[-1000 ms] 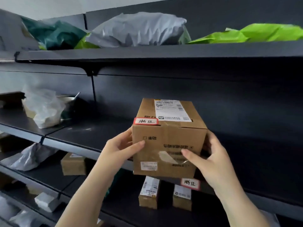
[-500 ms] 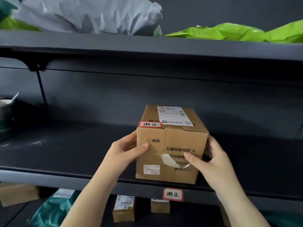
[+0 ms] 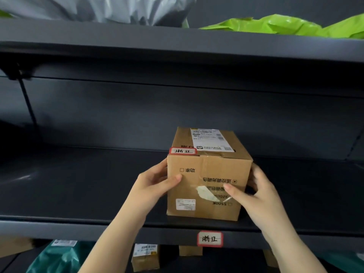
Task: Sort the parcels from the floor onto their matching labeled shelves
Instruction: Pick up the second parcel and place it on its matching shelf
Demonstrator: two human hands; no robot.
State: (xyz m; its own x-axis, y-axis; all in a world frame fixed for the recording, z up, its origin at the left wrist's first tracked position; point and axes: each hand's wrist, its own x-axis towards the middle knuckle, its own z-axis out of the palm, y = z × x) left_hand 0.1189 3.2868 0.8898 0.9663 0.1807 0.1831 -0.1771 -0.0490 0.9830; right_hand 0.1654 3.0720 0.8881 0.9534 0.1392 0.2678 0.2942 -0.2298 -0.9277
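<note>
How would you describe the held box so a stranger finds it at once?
Start at the dark middle shelf with the red-bordered tag on its edge. Just above sits a cardboard box, gripped by both hands. Unlike the smaller boxes below, it carries a matching red-bordered sticker.

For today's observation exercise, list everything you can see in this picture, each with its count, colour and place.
cardboard box: one, brown, on the middle shelf near its front edge
box tag: one, white with red border, box's top front edge
shipping label: one, white, box top
shelf tag: one, white with red border, shelf edge below the box
grey bag: one, top shelf, left
green bags: bright green, count unclear, top shelf, right
small boxes: at least two, brown, lower shelf
teal bag: one, lower shelf, left
left hand: on box's left side
right hand: on box's right side
</note>
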